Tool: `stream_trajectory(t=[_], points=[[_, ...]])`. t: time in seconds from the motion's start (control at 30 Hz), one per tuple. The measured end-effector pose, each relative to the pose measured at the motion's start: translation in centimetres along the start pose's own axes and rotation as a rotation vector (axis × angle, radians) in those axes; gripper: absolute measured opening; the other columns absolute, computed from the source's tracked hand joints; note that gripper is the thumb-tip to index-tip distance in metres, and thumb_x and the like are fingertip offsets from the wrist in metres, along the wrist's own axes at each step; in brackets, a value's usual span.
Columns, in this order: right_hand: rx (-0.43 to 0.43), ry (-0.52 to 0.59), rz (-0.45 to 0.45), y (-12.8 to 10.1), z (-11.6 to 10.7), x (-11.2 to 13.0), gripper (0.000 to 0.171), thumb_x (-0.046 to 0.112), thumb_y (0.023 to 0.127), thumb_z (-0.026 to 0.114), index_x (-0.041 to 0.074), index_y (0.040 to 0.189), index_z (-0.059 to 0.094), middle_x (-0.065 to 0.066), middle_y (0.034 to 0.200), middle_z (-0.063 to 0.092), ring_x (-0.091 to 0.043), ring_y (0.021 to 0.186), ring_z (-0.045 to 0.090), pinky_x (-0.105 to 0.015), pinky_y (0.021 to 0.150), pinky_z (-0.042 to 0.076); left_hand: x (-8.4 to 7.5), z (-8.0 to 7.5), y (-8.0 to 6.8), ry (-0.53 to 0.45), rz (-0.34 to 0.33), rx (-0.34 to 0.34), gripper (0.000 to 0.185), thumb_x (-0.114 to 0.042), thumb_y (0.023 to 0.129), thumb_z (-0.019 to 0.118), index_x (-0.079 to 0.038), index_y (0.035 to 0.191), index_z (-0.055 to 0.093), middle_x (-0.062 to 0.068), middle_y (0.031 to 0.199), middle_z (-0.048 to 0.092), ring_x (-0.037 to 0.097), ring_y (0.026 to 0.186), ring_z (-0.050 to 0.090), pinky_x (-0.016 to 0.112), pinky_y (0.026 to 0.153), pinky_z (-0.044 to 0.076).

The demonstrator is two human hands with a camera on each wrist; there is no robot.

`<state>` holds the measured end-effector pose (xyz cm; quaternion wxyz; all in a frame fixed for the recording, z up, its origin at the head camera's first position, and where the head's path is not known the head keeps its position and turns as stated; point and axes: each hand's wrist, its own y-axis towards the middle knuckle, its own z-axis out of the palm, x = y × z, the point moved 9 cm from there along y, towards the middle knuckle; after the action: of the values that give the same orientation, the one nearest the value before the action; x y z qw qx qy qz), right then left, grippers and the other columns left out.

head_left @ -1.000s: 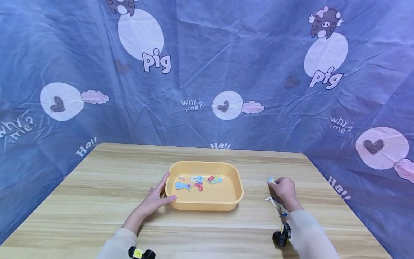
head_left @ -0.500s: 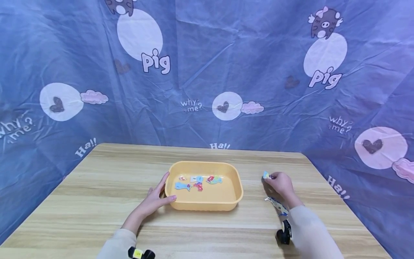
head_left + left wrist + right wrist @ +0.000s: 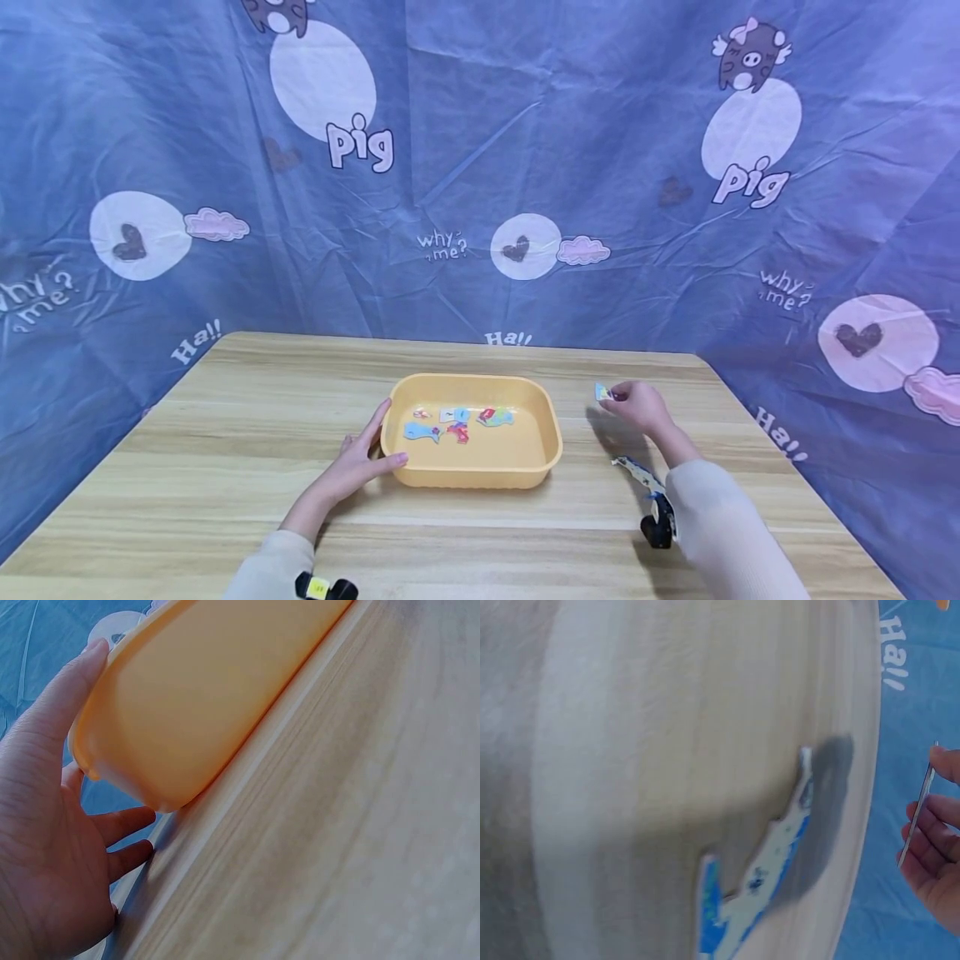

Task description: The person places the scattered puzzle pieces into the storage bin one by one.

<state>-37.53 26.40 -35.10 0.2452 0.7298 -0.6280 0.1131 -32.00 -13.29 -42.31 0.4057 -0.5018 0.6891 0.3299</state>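
Note:
My left hand rests against the left end of a yellow plastic tray, thumb on its near rim. In the left wrist view the fingers are spread, fairly straight, beside the tray's wall. To the right of the tray, my right hand pinches a small flat printed piece, light blue and yellow, above the table. Seen edge-on in the right wrist view, that piece is thin. Below the right hand lies a long, curved flat piece, cream with blue edges.
Several colourful flat pieces lie inside the tray. A wooden table carries everything, with a blue printed cloth hanging behind and at the sides. Black wrist cameras sit by both sleeves.
My right hand has lifted and moved away from me and leftward with the pinched piece, off the table. My left hand and the tray have stayed put.

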Motion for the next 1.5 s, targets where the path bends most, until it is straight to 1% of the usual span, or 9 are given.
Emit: stream_trajectory(t=[0.1,0.3,0.5,0.63,0.67,0.83,1.1,1.3,1.5], points=[[0.012,0.0,-0.031,0.3,0.0,0.8,0.025,0.014,0.074,0.063,-0.008,0.086,0.064,-0.012,0.074,0.062,-0.019,0.064,0.053,-0.036,0.06,0.045,0.0,0.0,0.0,0.002,0.0,-0.002,0.088,-0.033,0.076,0.064,-0.019,0.14,0.005,0.015,0.138,0.02,0.029,0.126,0.012,0.05,0.095,-0.016],[0.023,0.011,-0.071,1.1,-0.1,1.9,0.026,0.014,0.075,0.063,-0.007,0.09,0.064,-0.013,0.077,0.063,-0.022,0.069,0.056,-0.038,0.062,0.046,0.0,0.0,0.0,0.005,0.0,-0.006,0.088,-0.033,0.076,0.064,-0.02,0.14,0.005,0.015,0.138,0.02,0.028,0.127,0.011,0.05,0.095,-0.016],[0.023,0.01,-0.119,1.7,-0.6,3.3,0.02,0.015,0.075,0.063,-0.004,0.084,0.064,-0.009,0.073,0.061,-0.02,0.066,0.054,-0.034,0.058,0.046,-0.1,0.0,0.0,0.005,0.008,-0.004,0.087,-0.032,0.077,0.063,-0.02,0.14,0.004,0.014,0.138,0.02,0.027,0.127,0.011,0.05,0.095,-0.016],[0.038,0.03,-0.136,2.0,-0.7,4.4,0.022,0.014,0.076,0.063,-0.004,0.088,0.064,-0.008,0.073,0.059,-0.018,0.066,0.052,-0.033,0.058,0.045,0.1,0.0,0.0,0.004,0.005,-0.004,0.088,-0.032,0.077,0.063,-0.021,0.14,0.004,0.014,0.138,0.019,0.027,0.127,0.011,0.049,0.095,-0.016],[0.037,0.036,-0.147,2.1,-0.7,4.7,0.025,0.014,0.076,0.063,-0.005,0.091,0.064,-0.008,0.075,0.06,-0.018,0.067,0.053,-0.033,0.059,0.046,0.1,0.0,0.0,0.004,0.004,-0.004,0.088,-0.032,0.077,0.063,-0.021,0.14,0.004,0.014,0.138,0.019,0.027,0.127,0.011,0.05,0.095,-0.016],[0.048,0.057,-0.181,2.4,-0.4,6.3,0.028,0.012,0.074,0.064,-0.007,0.095,0.063,-0.007,0.075,0.06,-0.017,0.069,0.053,-0.031,0.061,0.046,0.2,0.1,0.0,0.014,0.003,-0.006,0.088,-0.033,0.077,0.063,-0.021,0.14,0.004,0.014,0.138,0.02,0.028,0.127,0.01,0.05,0.095,-0.016],[0.057,0.099,-0.281,2.4,0.0,9.5,0.016,0.01,0.073,0.064,-0.002,0.085,0.064,-0.002,0.068,0.053,-0.014,0.062,0.046,-0.027,0.055,0.041,0.3,0.1,0.0,0.029,0.004,-0.011,0.088,-0.033,0.077,0.063,-0.021,0.14,0.004,0.014,0.138,0.021,0.029,0.127,0.01,0.05,0.095,-0.015],[0.059,0.133,-0.278,2.7,0.5,10.4,0.029,0.012,0.073,0.066,-0.006,0.096,0.063,-0.005,0.077,0.059,-0.015,0.07,0.052,-0.027,0.061,0.046,0.4,0.2,0.0,0.033,-0.006,-0.006,0.087,-0.034,0.077,0.063,-0.022,0.14,0.003,0.014,0.138,0.02,0.029,0.127,0.009,0.049,0.095,-0.016],[0.06,0.179,-0.298,2.7,1.1,11.4,0.031,0.011,0.072,0.067,-0.007,0.097,0.063,-0.007,0.077,0.06,-0.015,0.069,0.053,-0.026,0.061,0.046,0.6,0.2,0.0,0.036,-0.011,-0.008,0.088,-0.035,0.076,0.063,-0.022,0.14,0.003,0.014,0.138,0.02,0.028,0.127,0.01,0.05,0.095,-0.015]])
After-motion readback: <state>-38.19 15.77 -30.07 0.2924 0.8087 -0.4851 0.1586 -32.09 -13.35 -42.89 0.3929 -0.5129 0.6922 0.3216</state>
